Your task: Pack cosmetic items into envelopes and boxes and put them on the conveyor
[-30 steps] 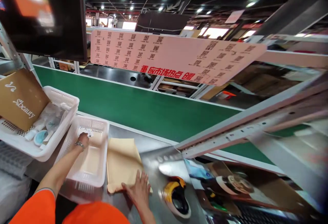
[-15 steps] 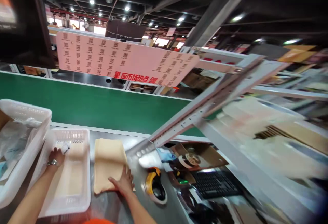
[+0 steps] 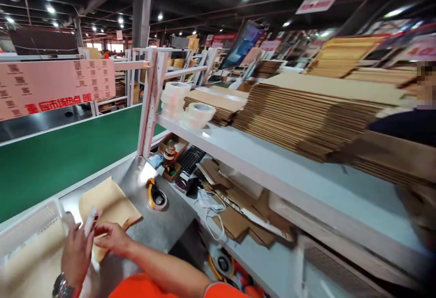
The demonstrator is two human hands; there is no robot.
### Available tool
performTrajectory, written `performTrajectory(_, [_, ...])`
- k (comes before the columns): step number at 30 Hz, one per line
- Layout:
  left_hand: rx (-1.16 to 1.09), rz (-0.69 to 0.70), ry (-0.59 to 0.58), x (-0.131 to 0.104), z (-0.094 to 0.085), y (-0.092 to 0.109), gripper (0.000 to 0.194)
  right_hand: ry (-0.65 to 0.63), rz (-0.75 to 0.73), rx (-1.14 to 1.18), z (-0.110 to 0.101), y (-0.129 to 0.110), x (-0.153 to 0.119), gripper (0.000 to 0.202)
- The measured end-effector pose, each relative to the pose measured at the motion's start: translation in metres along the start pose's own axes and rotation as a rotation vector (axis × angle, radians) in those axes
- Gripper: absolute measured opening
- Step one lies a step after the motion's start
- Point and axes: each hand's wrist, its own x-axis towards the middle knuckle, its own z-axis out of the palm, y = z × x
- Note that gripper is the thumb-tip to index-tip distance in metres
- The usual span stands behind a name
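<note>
My left hand (image 3: 75,249), with a metal watch on its wrist, is closed on a small whitish packet (image 3: 90,220), blurred by motion. The fingers of my right hand (image 3: 114,238) are curled together just beside the packet; what they pinch, if anything, is hidden. Both hands are over the near side of a pale yellow-brown envelope (image 3: 107,200) lying on the metal table (image 3: 150,230). To the left, a white plastic basket (image 3: 51,214) holds more flat tan paper pieces. A yellow and black tape dispenser (image 3: 156,196) rests right of the envelope.
A grey shelf (image 3: 272,152) crosses the right side, carrying tape rolls (image 3: 199,114) and stacked flat cardboard (image 3: 299,116). Beneath it are a keyboard (image 3: 191,158), cables and cardboard pieces. A white post (image 3: 150,102) rises behind the table. A person's dark sleeve (image 3: 405,123) shows at far right.
My view has swung to the right. My left hand has come out of the basket with the packet, and my right hand has left its flat spot on the envelope to meet it.
</note>
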Motion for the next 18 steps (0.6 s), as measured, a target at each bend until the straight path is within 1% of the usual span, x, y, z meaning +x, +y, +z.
performTrajectory(2, [-0.083, 0.009, -0.049, 0.005, 0.019, 0.043, 0.038, 0.085, -0.051, 0.171, 0.003, -0.013, -0.01, 0.068])
performTrajectory(4, [-0.139, -0.041, -0.132, 0.005, 0.036, 0.072, 0.037, 0.182, -0.044, 0.242, -0.007, -0.023, -0.022, 0.067])
performTrajectory(6, [-0.175, -0.099, -0.269, 0.003, 0.049, 0.09, 0.035, 0.231, -0.016, 0.252, -0.024, -0.028, -0.035, 0.067])
performTrajectory(8, [-0.218, -0.13, -0.405, 0.0, 0.058, 0.103, 0.035, 0.301, -0.013, 0.242, -0.042, -0.03, -0.047, 0.067])
performTrajectory(10, [-0.298, -0.148, -0.475, -0.001, 0.061, 0.114, 0.043, 0.367, -0.013, 0.242, -0.059, -0.033, -0.059, 0.065])
performTrajectory(12, [-0.412, -0.23, -0.489, 0.003, 0.06, 0.126, 0.059, 0.366, 0.003, 0.264, -0.076, -0.038, -0.069, 0.062])
performTrajectory(14, [-0.562, -0.388, -0.537, 0.009, 0.058, 0.136, 0.069, 0.317, 0.028, 0.292, -0.093, -0.045, -0.077, 0.059])
performTrajectory(16, [-0.763, -0.562, -0.679, 0.014, 0.056, 0.145, 0.068, 0.237, 0.059, 0.302, -0.11, -0.053, -0.083, 0.056])
performTrajectory(18, [-0.974, -0.691, -0.827, 0.015, 0.057, 0.151, 0.063, 0.171, 0.104, 0.304, -0.121, -0.059, -0.088, 0.053])
